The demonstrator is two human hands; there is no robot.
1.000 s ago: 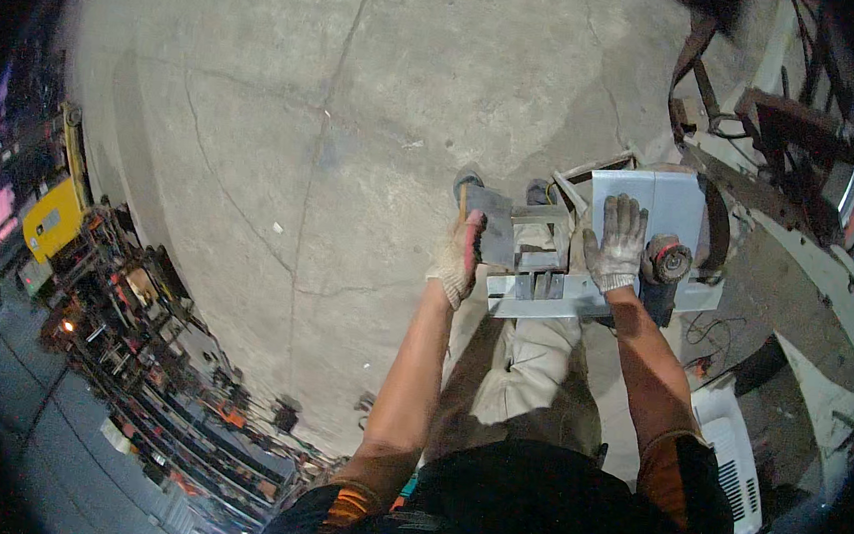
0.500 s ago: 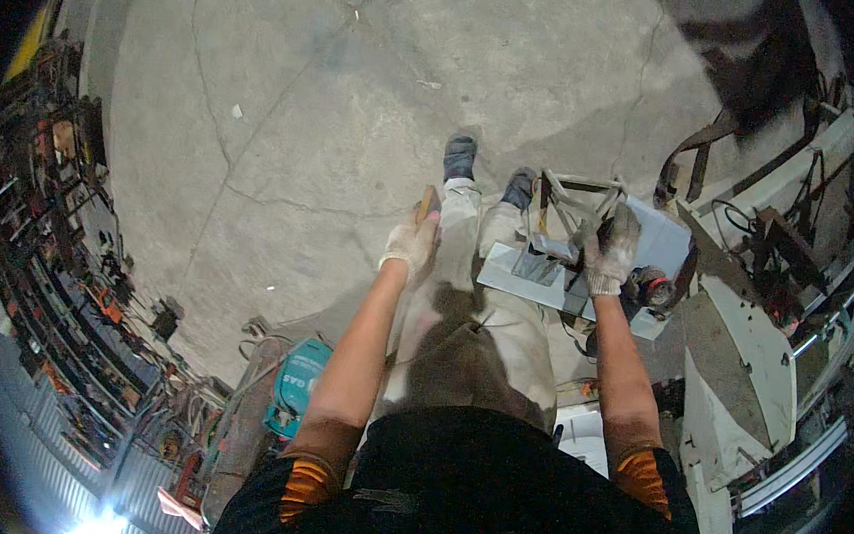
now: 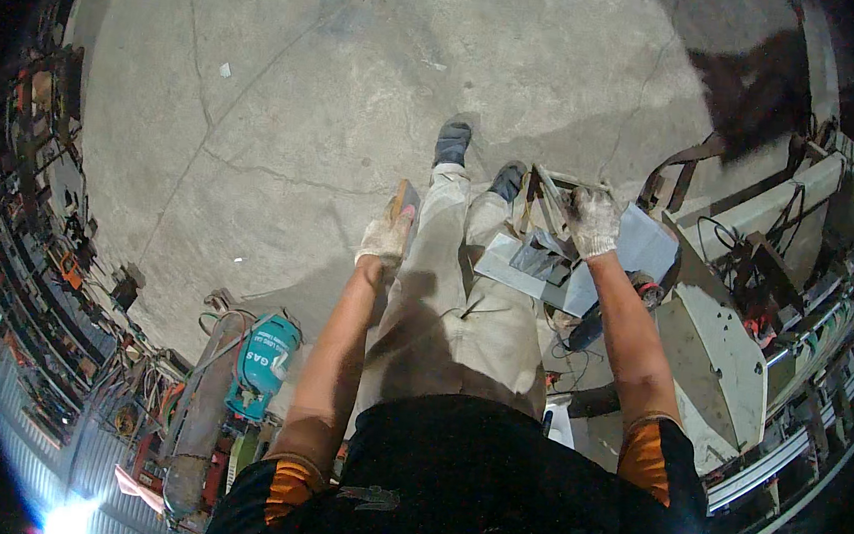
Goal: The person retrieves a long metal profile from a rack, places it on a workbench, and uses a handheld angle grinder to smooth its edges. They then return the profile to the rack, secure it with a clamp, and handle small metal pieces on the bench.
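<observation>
In my left hand [image 3: 385, 238], which wears a pale work glove, is a narrow, flat yellow-brown block [image 3: 401, 199]; the fingers are closed round it beside my left leg. My right hand [image 3: 593, 226], in a dirty grey-white glove, bends its fingers over a bar of a light-coloured metal frame [image 3: 548, 198]. That frame stands in front of my right leg, joined to or resting against grey plates [image 3: 522, 272]; which of these I cannot tell. Beneath my right forearm lies a dark cylindrical power tool [image 3: 588, 326], partly hidden.
A teal gas cylinder [image 3: 264, 360] stands at the lower left next to a long rusty cylinder [image 3: 201, 430]. Racks of metal parts [image 3: 31, 266] line the left side. Large pale steel plates [image 3: 711, 360] and a beam [image 3: 783, 200] crowd the right. Cracked concrete floor [image 3: 289, 106] lies ahead.
My right hand has gone from lying flat with fingers stretched to bending over the frame's bar. My left hand still holds the block. The whole view has shifted slightly.
</observation>
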